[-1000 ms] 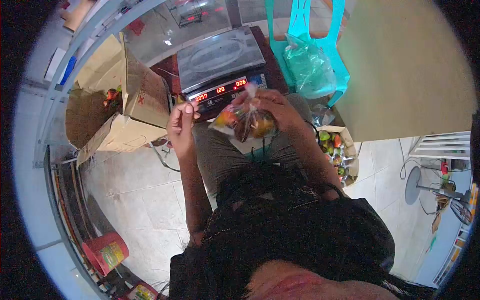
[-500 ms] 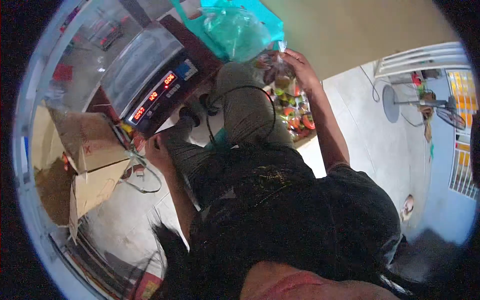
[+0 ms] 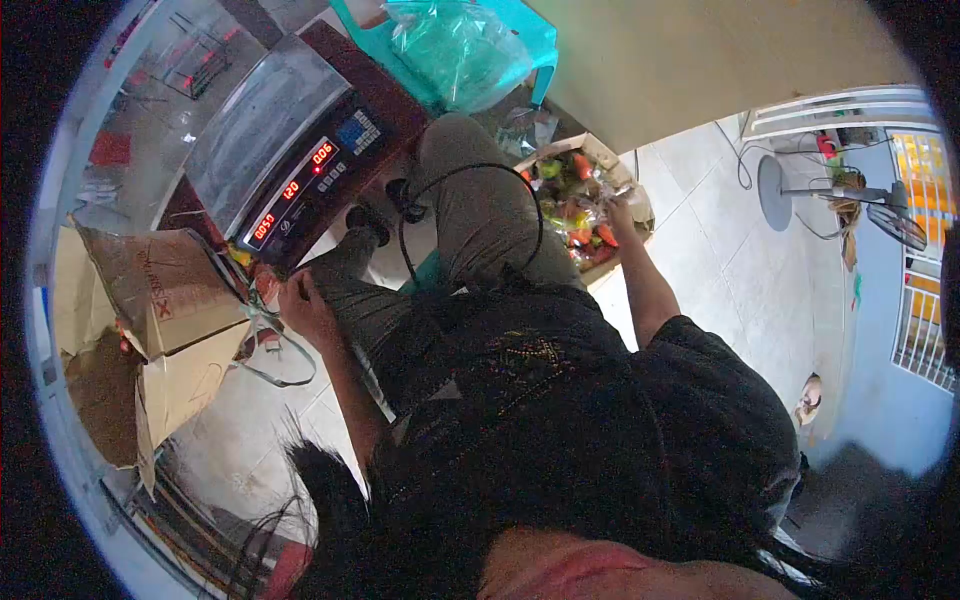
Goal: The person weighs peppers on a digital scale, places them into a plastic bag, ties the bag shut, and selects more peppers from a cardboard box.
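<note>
My right hand [image 3: 622, 212] reaches down into an open cardboard box [image 3: 648, 222] beside my right thigh. Its fingers are closed on a clear plastic bag [image 3: 600, 188] among the packs there; the fingertips are partly hidden. Red and green pieces in clear plastic [image 3: 578, 215] fill the box; their kind is too small to tell. My left hand [image 3: 305, 300] is low by my left knee, fingers loosely bent, a gap beside the thumb, and nothing visible in it. Near its fingertips lies a small reddish item [image 3: 265, 285], beside a strap.
A digital scale [image 3: 310, 185] with lit red figures stands ahead on the left. Behind it a turquoise stool [image 3: 543, 50] bears clear plastic bags [image 3: 460, 55]. An open brown carton [image 3: 165, 290] stands left. A black cable loop [image 3: 540, 205] crosses my legs. A fan [image 3: 775, 195] stands right.
My right hand has come back toward me and down into the cardboard box, carrying the clear bag from near the stool. More of the box shows now. My left hand stays near my knee.
</note>
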Available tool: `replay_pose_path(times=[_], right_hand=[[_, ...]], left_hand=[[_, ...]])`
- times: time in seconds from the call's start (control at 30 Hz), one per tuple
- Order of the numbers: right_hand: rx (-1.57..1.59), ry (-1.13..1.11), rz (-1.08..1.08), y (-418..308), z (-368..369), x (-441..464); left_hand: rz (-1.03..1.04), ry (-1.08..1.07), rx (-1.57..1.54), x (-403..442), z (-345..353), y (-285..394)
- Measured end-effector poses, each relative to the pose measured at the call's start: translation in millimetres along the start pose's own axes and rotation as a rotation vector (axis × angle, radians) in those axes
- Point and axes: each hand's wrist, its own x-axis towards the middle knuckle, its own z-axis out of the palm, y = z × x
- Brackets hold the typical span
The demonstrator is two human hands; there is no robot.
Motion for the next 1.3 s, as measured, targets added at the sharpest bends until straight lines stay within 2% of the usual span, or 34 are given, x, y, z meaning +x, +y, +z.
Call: replay_pose_path(times=[0.07,0.13,0.23,0.27,0.3,0.37,0.43,0.47,0.5,0.57,0.67,0.77,0.87,0.9,0.97,1.07,1.17,1.27,1.3], right_hand=[[-0.049,0.066,-0.080,82.5,-0.3,30.2],[0.126,0.111,-0.282,76.4,-12.5,6.3],[-0.261,0.116,0.076,78.0,-27.8,-6.8],[-0.149,0.215,0.065,84.1,-20.6,-10.6],[-0.290,0.087,0.057,54.1,-32.7,-31.9],[-0.442,0.207,-0.122,35.5,-23.7,-54.2],[-0.678,0.079,-0.042,1.4,-19.1,-70.2],[-0.570,0.136,0.050,-4.9,-11.7,-75.4],[-0.587,0.045,-0.100,20.1,-7.2,-62.7],[-0.604,0.049,0.046,-44.6,3.1,-86.6],[-0.714,0.195,0.114,-78.6,27.9,-63.5],[-0.609,0.258,-0.303,-122.1,40.2,-53.2],[-0.188,0.215,-0.532,-182.4,58.9,-32.0],[-0.371,0.197,-0.534,-192.3,70.0,-14.4],[-0.274,0.224,-0.653,-246.6,84.3,-15.7],[-0.053,0.217,-0.722,-306.6,114.3,-6.4],[0.318,-0.013,-0.626,-353.6,142.4,0.8],[0.246,0.065,-0.707,-379.8,166.4,-6.3],[0.224,0.028,-0.647,-385.5,172.9,-2.4]], left_hand=[[-0.002,-0.012,0.027,1.1,-0.5,2.4],[0.018,-0.024,0.041,2.1,-0.7,3.9],[0.060,-0.016,0.044,5.5,-0.3,2.3],[0.059,-0.007,0.045,4.6,0.3,1.9],[0.055,0.006,0.051,3.1,-0.5,0.0],[0.040,0.011,-0.035,0.9,0.9,-5.5],[0.029,0.019,-0.044,0.3,1.1,-6.3],[0.025,0.023,-0.010,0.1,1.0,-4.6],[0.022,0.026,0.023,0.6,0.9,-4.0],[-0.011,0.024,-0.063,-0.5,3.9,-9.0],[-0.023,0.036,-0.064,-0.3,4.8,-9.6],[-0.060,0.026,0.017,-1.0,3.5,-7.1],[-0.036,0.036,0.040,0.4,4.7,-8.4],[-0.027,0.043,0.045,0.5,5.5,-8.9],[-0.024,0.055,0.049,0.8,3.1,-9.0],[-0.047,0.054,0.052,1.1,0.6,-4.6],[-0.033,0.089,-0.007,0.7,-1.1,-1.9],[-0.027,0.066,0.031,0.8,-0.5,-4.0],[-0.017,0.081,0.039,1.1,0.4,-5.1]])
